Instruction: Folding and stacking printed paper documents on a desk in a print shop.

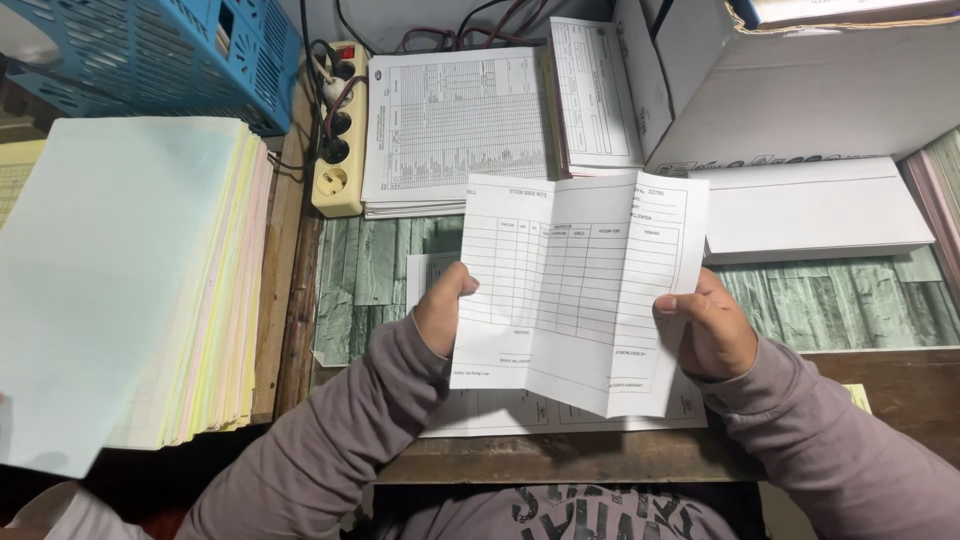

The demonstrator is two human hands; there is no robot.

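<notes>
You hold a white printed form [580,290], ruled as a table, in front of your chest and above the desk. The sheet is creased vertically, so that its right panel bends toward you along a fold running from top to bottom. Your left hand [443,312] pinches the left edge of the form, thumb on the printed face and fingers hidden behind the paper. Your right hand [712,325] pinches the right edge in the same way, thumb on the front, fingers curled behind.

Directly beneath the form, another printed sheet [520,412] lies flat on the green patterned mat [860,300] that covers the wooden desk [900,385]. Farther from you, just beyond the top edge of the held form, rests a pad of printed tables [455,130], with a second pad [595,90] beside it at a slight angle. To the right of these stand a white cardboard box [800,90] and a plain white packet [820,205]. A cream power strip [340,140] with dark plugs lies left of the pads. At far left sits a tall stack of pastel sheets [130,280], and above it a blue plastic basket [170,55]
</notes>
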